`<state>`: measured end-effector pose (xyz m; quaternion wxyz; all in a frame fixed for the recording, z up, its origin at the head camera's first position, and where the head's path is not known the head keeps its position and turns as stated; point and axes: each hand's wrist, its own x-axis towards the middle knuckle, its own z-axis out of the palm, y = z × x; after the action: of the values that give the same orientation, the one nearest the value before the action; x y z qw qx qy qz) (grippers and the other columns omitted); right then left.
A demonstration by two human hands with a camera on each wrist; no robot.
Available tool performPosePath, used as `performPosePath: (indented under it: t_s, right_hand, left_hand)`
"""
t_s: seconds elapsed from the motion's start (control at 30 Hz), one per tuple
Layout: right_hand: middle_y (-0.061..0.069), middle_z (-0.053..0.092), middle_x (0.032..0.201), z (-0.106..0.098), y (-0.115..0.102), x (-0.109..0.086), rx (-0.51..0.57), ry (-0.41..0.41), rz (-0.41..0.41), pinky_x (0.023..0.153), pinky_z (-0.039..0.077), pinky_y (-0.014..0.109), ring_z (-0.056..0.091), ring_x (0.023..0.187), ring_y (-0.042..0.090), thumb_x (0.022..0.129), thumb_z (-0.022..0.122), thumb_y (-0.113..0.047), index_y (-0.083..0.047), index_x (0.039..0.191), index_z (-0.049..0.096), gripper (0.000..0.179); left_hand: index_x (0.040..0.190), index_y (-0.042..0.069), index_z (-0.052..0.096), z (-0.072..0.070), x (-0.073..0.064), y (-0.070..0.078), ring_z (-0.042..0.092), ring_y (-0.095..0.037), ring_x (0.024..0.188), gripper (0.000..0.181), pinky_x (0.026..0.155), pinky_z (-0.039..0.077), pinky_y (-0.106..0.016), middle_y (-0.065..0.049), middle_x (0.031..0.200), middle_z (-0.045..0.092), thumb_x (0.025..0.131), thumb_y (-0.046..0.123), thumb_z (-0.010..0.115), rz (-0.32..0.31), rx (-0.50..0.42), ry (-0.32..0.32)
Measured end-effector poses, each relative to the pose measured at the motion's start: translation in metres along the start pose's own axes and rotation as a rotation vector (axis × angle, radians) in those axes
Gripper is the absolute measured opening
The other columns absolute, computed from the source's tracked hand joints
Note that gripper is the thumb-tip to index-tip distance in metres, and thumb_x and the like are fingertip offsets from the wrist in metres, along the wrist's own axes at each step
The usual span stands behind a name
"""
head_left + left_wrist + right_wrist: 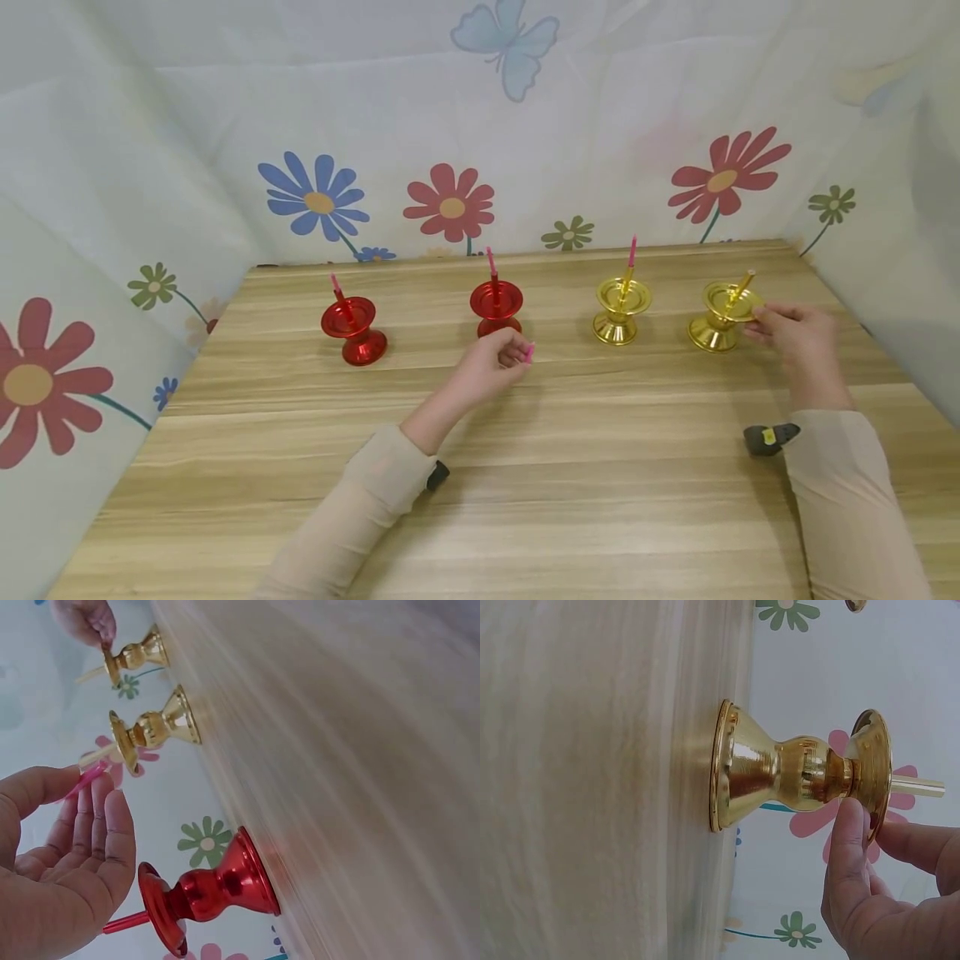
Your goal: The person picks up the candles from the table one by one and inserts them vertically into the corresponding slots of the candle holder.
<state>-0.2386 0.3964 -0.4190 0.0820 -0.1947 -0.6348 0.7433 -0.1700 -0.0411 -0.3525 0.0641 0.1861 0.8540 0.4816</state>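
My left hand pinches a thin pink candle between thumb and fingertips, above the table in front of the second red candle holder. With thumb and fingers, my right hand grips the dish rim of the rightmost gold candle holder, which stands on the table. Its upright gold tube has no candle showing in it. Beside it, another gold candle holder carries a pink candle. Both red holders also have pink candles in their tubes.
The other red candle holder is at the far left of the row. All stand on a wood-grain table. A white cloth printed with flowers and a butterfly hangs behind and at the sides.
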Motion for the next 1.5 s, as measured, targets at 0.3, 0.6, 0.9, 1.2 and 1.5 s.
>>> performPosePath:
  t_s: [0.3,0.6,0.9,1.2,1.5]
  right_hand:
    - [-0.005,0.065,0.073,-0.003,0.006,0.005,-0.048,-0.017,-0.015,0.067,0.057,0.021,0.068,0.067,0.008,0.084,0.071,-0.013,-0.009,0.095,0.058,0.018]
    - [-0.005,0.066,0.075,-0.003,0.004,0.002,-0.051,-0.028,-0.037,0.068,0.057,0.021,0.068,0.067,0.008,0.085,0.07,-0.011,-0.012,0.089,0.062,0.009]
    - [-0.005,0.065,0.073,-0.002,0.005,0.003,-0.054,-0.018,-0.025,0.067,0.057,0.021,0.068,0.066,0.008,0.085,0.071,-0.012,-0.012,0.091,0.061,0.011]
    - [-0.002,0.065,0.08,-0.005,0.006,0.005,-0.03,-0.045,-0.032,0.07,0.057,0.022,0.069,0.069,0.01,0.085,0.07,-0.011,-0.01,0.093,0.062,0.011]
    - [-0.005,0.065,0.077,-0.004,0.006,0.007,-0.07,-0.027,0.009,0.07,0.057,0.022,0.068,0.069,0.008,0.083,0.073,-0.016,-0.01,0.096,0.061,0.018]
  left_hand:
    - [0.105,0.0,0.061,0.013,0.014,0.002,0.059,-0.019,0.085,0.021,0.074,0.05,-0.019,-0.012,0.096,0.065,0.085,-0.001,0.066,0.03,-0.009,-0.043]
    - [0.105,-0.002,0.061,0.032,0.033,0.012,0.06,-0.019,0.086,0.02,0.073,0.05,-0.017,-0.014,0.097,0.065,0.086,0.0,0.066,0.079,-0.023,-0.092]
    - [0.108,-0.007,0.06,0.05,0.044,0.018,0.06,-0.02,0.086,0.021,0.074,0.048,-0.014,-0.017,0.099,0.064,0.087,-0.003,0.062,0.115,-0.029,-0.185]
    - [0.108,-0.004,0.061,0.062,0.056,0.023,0.058,-0.015,0.084,0.02,0.074,0.046,-0.014,-0.013,0.098,0.064,0.088,0.001,0.063,0.127,-0.006,-0.2]
    - [0.107,-0.001,0.061,0.07,0.074,0.036,0.058,-0.012,0.084,0.018,0.075,0.046,-0.013,-0.011,0.098,0.064,0.089,0.003,0.063,0.169,0.0,-0.227]
